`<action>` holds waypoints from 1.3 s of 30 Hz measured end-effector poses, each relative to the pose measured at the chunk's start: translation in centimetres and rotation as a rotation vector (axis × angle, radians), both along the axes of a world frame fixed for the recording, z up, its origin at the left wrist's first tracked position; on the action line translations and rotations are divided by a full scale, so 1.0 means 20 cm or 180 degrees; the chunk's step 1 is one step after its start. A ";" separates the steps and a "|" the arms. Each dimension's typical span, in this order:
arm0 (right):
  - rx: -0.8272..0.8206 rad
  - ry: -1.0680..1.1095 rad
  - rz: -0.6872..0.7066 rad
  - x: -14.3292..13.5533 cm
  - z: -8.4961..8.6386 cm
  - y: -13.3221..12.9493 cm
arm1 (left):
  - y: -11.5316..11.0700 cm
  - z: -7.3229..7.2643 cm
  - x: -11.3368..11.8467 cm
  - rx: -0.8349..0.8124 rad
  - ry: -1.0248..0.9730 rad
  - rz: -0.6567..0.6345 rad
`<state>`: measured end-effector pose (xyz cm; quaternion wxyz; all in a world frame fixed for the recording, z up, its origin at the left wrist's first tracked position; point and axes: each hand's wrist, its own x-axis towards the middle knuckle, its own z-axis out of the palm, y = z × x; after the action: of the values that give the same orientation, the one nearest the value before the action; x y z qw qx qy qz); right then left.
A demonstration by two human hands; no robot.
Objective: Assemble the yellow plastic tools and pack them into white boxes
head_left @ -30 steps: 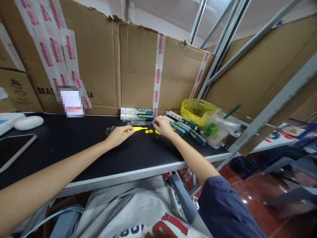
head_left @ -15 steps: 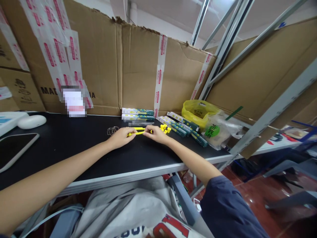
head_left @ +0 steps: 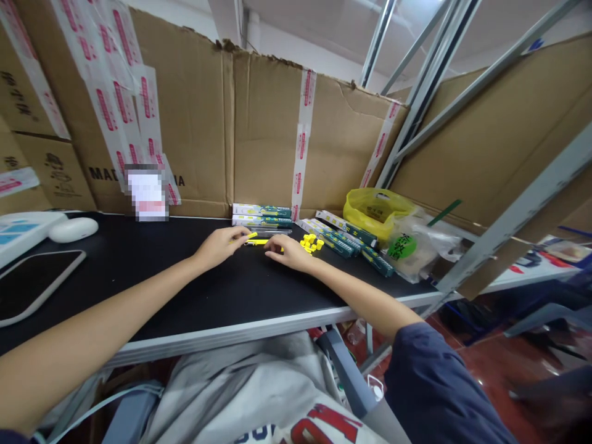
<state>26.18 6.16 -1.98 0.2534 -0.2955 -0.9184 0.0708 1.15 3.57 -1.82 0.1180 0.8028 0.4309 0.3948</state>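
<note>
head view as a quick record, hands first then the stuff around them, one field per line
left hand: the left hand pinches a slim yellow part
right hand: the right hand has curled fingers; grip unclear
between hands: yellow stick on the black tabletop
beside right hand: cluster of small yellow pieces
behind: slim printed boxes
far right: yellow plastic bag, clear plastic bag
far left: smartphone

Right sleeve (head_left: 435,376): navy, worn well behind the right fingers (head_left: 276,241).
Left sleeve (head_left: 15,436): dark edge glimpsed.
Lap cloth (head_left: 245,382): pale grey, printed with red and dark lettering.
</note>
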 end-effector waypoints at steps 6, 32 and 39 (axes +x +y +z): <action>0.1118 -0.1411 0.0361 -0.25 0.09 0.04 | 0.11 0.02 -0.18 0.0201 0.0049 0.0649; 0.0457 -0.1478 0.0661 -0.23 0.13 -0.05 | 0.06 0.00 -0.09 0.0161 0.0224 0.0256; 0.0269 -0.1591 0.0233 -0.09 0.15 -0.05 | 0.01 -0.01 -0.02 0.0032 0.1452 -0.0232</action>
<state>24.31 5.20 1.08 0.0278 -0.2595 -0.9647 -0.0338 0.72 3.79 -1.96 0.0277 0.8869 0.4151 0.2007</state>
